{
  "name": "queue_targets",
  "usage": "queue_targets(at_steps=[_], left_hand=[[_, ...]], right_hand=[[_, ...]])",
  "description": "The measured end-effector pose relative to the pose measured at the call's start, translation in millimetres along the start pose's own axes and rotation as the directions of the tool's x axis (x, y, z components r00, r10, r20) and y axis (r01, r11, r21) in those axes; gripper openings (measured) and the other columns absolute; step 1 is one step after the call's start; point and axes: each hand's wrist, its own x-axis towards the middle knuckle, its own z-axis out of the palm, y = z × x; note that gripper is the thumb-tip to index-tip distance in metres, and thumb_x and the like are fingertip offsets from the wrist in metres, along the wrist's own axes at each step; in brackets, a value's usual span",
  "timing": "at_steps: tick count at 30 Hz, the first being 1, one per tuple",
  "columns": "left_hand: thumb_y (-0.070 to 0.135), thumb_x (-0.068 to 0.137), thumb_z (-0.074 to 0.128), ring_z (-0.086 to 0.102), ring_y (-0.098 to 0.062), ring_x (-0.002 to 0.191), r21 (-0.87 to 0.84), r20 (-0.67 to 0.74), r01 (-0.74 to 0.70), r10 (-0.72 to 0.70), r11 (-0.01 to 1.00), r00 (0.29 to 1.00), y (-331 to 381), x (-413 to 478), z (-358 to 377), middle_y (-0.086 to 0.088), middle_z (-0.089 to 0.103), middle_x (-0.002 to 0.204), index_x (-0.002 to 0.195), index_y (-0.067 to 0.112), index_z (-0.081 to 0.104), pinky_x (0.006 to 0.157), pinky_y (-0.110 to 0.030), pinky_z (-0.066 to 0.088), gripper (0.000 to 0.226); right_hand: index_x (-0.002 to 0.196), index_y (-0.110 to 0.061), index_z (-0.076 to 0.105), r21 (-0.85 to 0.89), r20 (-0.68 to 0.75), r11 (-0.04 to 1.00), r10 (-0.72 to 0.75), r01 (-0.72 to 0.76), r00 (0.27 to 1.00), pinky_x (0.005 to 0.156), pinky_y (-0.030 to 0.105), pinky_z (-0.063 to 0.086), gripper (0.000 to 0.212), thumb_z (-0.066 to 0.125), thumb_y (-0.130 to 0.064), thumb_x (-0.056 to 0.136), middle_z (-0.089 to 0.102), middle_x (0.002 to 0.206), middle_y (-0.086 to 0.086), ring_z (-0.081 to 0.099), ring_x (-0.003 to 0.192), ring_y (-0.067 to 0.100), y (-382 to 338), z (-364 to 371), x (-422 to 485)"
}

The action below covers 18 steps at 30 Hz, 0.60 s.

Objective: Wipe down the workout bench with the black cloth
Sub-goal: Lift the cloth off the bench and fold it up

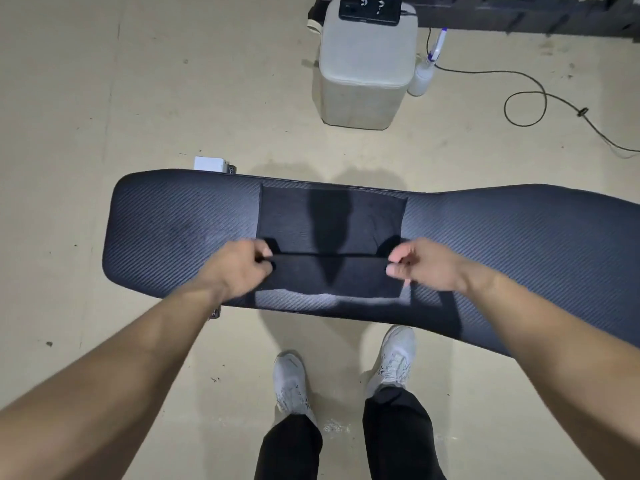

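Observation:
The workout bench (173, 230) is a long dark pad with a ribbed texture, lying across the view from left to right. A black cloth (329, 220) lies spread on its middle, with the near part folded back toward me. My left hand (239, 268) pinches the cloth's near left corner. My right hand (422, 265) pinches the near right corner. Both hands hold the folded edge just above the pad, level with each other. My shadow falls across the cloth's centre.
A pale cube-shaped stool (365, 64) with a black device (370, 8) on top stands on the floor beyond the bench. A spray bottle (424, 71) stands to its right, with a black cable (526, 105) looping further right. A white box (209, 164) sits behind the bench. My feet in white shoes (291, 379) stand near it.

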Motion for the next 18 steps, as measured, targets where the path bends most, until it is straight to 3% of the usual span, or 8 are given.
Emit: queue_targets(at_steps=[3,6,10,13,16,18], left_hand=[[0.021,0.093,0.06,0.065,-0.033,0.104,-0.033,-0.175,-0.026,0.02,0.999,0.984,15,28,-17,-0.008,0.073,0.105,0.106,0.028,0.069,0.09,-0.034,0.049,0.017],[0.021,0.096,0.056,0.065,-0.033,0.107,-0.072,-0.269,-0.045,0.024,0.996,0.963,29,60,-24,-0.008,0.074,0.108,0.107,0.029,0.067,0.094,-0.038,0.051,0.017],[0.023,0.096,0.056,0.062,-0.034,0.112,-0.046,-0.309,-0.003,-0.012,0.999,0.951,33,94,-16,-0.009,0.07,0.117,0.115,0.028,0.066,0.096,-0.041,0.051,0.022],[0.021,0.095,0.059,0.054,-0.036,0.117,-0.013,-0.373,-0.002,-0.003,1.0,0.928,32,108,-6,-0.012,0.058,0.126,0.119,0.02,0.063,0.095,-0.043,0.05,0.025],[0.024,0.096,0.062,0.043,-0.037,0.121,0.071,-0.429,0.038,-0.004,0.997,0.903,29,109,0,-0.013,0.045,0.135,0.129,0.016,0.052,0.089,-0.047,0.046,0.036],[0.027,0.096,0.062,0.044,-0.037,0.121,0.084,-0.429,0.037,0.003,0.996,0.903,26,110,0,-0.013,0.049,0.134,0.129,0.015,0.051,0.09,-0.048,0.045,0.037]], right_hand=[[0.073,-0.01,0.064,-0.034,-0.197,0.999,-0.04,0.034,0.98,0.066,0.026,0.044,0.022,0.064,-0.017,0.094,0.066,0.067,0.01,0.061,0.061,0.012,-12,-30,27],[0.081,-0.012,0.069,-0.021,-0.312,1.0,0.0,-0.007,0.95,0.069,0.026,0.047,0.014,0.065,-0.019,0.093,0.071,0.073,0.005,0.069,0.068,0.019,-14,-44,56],[0.091,-0.022,0.067,-0.046,-0.412,0.992,0.087,-0.116,0.907,0.089,0.034,0.054,0.006,0.068,-0.028,0.089,0.071,0.084,0.004,0.071,0.086,0.029,-10,-44,86],[0.102,-0.022,0.066,-0.036,-0.493,0.973,0.18,-0.226,0.851,0.085,0.034,0.054,0.024,0.065,-0.033,0.081,0.071,0.099,0.007,0.068,0.095,0.031,-17,-36,90],[0.118,-0.017,0.054,-0.172,-0.603,0.934,0.15,-0.312,0.783,0.075,0.035,0.045,0.041,0.062,-0.037,0.082,0.06,0.114,0.01,0.061,0.103,0.036,-23,-22,88],[0.122,-0.015,0.051,-0.216,-0.628,0.917,0.133,-0.336,0.767,0.074,0.036,0.041,0.044,0.059,-0.039,0.087,0.05,0.123,0.013,0.057,0.107,0.039,-25,-18,87]])
